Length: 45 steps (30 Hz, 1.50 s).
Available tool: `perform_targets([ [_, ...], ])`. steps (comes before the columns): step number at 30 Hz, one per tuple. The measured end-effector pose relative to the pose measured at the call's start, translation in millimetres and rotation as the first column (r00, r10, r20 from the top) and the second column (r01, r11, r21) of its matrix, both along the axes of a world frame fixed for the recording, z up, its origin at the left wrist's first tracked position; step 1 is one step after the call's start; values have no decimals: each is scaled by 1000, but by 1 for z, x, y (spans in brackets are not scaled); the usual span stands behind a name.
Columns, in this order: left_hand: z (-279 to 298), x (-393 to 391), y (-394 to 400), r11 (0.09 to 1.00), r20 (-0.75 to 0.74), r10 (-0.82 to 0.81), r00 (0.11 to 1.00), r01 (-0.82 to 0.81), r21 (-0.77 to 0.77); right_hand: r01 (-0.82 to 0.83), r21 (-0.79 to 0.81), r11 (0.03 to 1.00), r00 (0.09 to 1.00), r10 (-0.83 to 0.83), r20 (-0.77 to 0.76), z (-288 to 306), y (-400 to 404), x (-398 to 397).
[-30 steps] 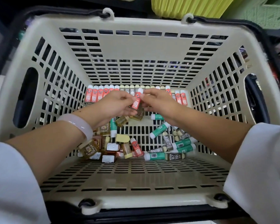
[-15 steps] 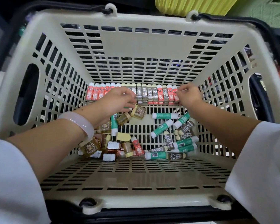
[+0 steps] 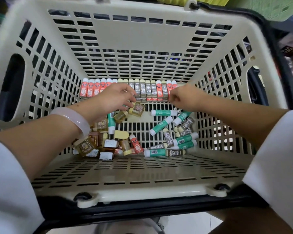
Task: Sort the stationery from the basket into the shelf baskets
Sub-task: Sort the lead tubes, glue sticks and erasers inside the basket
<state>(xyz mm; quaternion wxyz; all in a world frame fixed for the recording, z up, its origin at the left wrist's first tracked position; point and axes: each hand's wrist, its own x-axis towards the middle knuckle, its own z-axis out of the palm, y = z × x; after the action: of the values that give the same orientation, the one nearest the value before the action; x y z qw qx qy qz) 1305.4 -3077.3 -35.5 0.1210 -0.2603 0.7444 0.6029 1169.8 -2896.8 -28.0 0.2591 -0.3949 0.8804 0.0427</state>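
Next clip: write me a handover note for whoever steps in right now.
Left hand: fingers curled over the row of tubes lined against the cream basket's far wall; grip unclear.
Right hand: curled at the row's right end; grip unclear.
Loose: green-and-white tubes and amber bottles on the floor.
Done: row lined up.
Left: everything is still in the basket.

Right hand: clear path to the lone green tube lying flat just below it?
Probably yes. The right hand hovers just above the green tube, which lies alone on the basket floor with nothing on top.
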Motion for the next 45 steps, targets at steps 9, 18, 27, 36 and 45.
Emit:
perform_targets([
  [9, 4, 1, 3, 999, -14, -47, 999, 47, -23, -468, 378, 799, 867, 498, 21, -11, 31, 32],
  [18, 3, 0, 3, 999, -17, -49, 999, 49, -24, -380, 376, 845, 922, 313, 230, -25, 32, 33],
  [27, 1, 1, 2, 997, -14, -68, 998, 67, -47, -357, 339, 871, 929, 294, 224, -24, 35, 43],
  [36, 0, 1, 3, 996, -11, -79, 997, 78, -41, -403, 345, 848, 915, 362, 178, -21, 33, 46],
  [45, 1, 2, 4, 994, 4, -101, 995, 101, -34, -384, 289, 877, 921, 341, 191, -19, 21, 37],
])
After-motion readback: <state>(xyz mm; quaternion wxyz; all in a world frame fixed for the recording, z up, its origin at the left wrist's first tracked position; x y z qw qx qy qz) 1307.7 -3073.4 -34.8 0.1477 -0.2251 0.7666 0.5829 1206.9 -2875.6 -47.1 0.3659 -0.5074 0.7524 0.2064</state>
